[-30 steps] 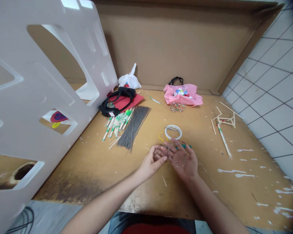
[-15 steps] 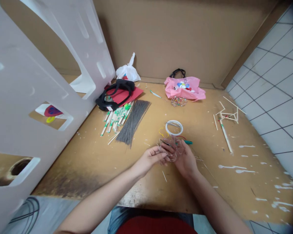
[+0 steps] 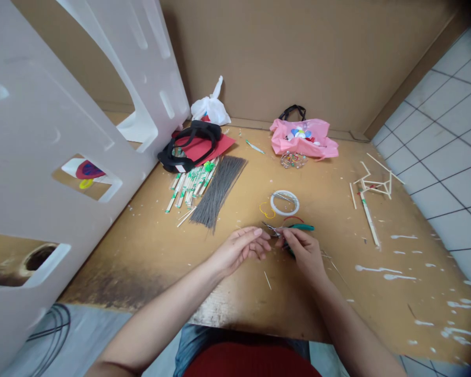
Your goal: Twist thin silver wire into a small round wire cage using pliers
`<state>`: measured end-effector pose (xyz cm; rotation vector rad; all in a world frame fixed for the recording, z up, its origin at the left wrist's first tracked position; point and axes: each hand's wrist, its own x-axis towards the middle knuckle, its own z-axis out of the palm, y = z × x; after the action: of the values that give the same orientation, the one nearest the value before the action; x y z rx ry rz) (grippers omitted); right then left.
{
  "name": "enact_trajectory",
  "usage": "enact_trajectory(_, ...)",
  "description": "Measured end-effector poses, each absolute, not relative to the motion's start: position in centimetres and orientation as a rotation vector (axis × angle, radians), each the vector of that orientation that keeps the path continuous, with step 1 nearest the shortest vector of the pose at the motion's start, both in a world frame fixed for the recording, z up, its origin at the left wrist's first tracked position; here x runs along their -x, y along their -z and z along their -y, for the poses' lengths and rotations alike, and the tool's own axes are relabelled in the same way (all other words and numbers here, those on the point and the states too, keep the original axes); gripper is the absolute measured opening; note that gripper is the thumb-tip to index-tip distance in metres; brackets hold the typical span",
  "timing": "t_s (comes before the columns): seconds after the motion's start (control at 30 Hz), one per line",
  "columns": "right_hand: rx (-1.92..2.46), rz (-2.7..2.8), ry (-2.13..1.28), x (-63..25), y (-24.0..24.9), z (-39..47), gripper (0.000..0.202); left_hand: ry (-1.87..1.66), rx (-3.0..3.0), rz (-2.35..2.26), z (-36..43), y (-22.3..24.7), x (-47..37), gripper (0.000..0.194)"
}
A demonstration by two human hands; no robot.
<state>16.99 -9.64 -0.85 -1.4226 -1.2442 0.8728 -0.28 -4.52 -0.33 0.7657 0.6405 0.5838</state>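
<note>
Near the table's middle, my right hand (image 3: 304, 251) pinches a small piece of bent thin wire (image 3: 272, 229) between thumb and fingers. Just left of it, my left hand (image 3: 246, 247) has its fingers loosely curled and apart, with nothing visible in it. Pliers with green handles (image 3: 301, 227) lie partly under my right hand. Beyond the hands sits a white ring (image 3: 284, 203) with thin pieces inside, beside a yellow band (image 3: 267, 210). A short thin stick (image 3: 267, 280) lies in front of the hands.
Grey wires (image 3: 219, 192), wrapped chopsticks (image 3: 192, 186) and a black headset strap (image 3: 188, 146) lie left. A pink bag (image 3: 304, 139) and a wire bundle (image 3: 293, 160) are at the back; a stick frame (image 3: 377, 186) is right. A white plastic panel (image 3: 82, 104) stands left.
The wire piece has passed from between both hands into my right hand's fingers. My left hand has come away from it, and my right hand has turned palm down. The view has shifted slightly.
</note>
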Motion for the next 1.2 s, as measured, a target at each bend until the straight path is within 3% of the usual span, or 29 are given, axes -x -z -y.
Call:
enact_trajectory(0.2,1.462,1.094,-1.195,-16.9,0.5,9.5,0.034,-1.044,-1.426,-0.884,4.9,-0.6,0.6,0.019)
enact_trajectory(0.37,1.395,1.100,-1.344,-16.5,0.8,9.5,0.033,-0.981,-1.776,-0.853,4.6,0.0,0.8,0.014)
enact_trajectory(0.6,1.268,0.984,-1.534,-16.4,1.1,9.7,0.031,-0.772,-1.396,-0.905,4.1,0.2,0.7,0.026)
enact_trajectory(0.8,1.283,0.992,-1.461,-16.5,1.1,9.7,0.028,-0.692,-1.199,-0.792,4.0,-0.4,0.7,0.031)
enact_trajectory(1.2,1.169,0.962,-1.557,-16.8,0.6,9.8,0.030,-0.681,-0.753,-0.705,3.7,0.0,0.5,0.026)
